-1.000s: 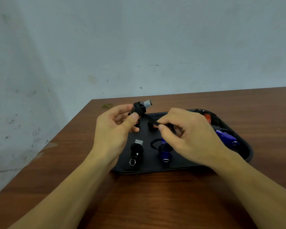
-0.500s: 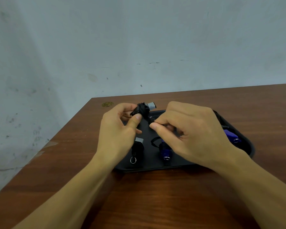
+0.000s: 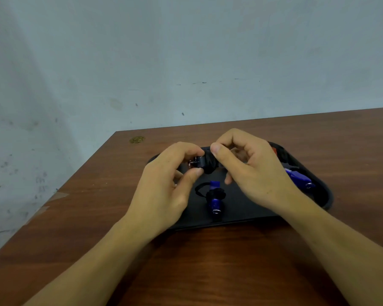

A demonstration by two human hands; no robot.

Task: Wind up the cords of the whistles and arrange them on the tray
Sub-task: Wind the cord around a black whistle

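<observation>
Left hand (image 3: 164, 191), right hand (image 3: 252, 171) (both pinching)

A brown wooden surface (image 3: 208, 268) with a reddish grain meets a pale wall at its far edge. A black tray (image 3: 248, 208) lies flat on it, and serves as the landmark here. Left of the tray and farther back, near the surface's far left corner, sits a small round gold-coloured spot (image 3: 137, 139), well apart from the tray; what it is cannot be told.
</observation>
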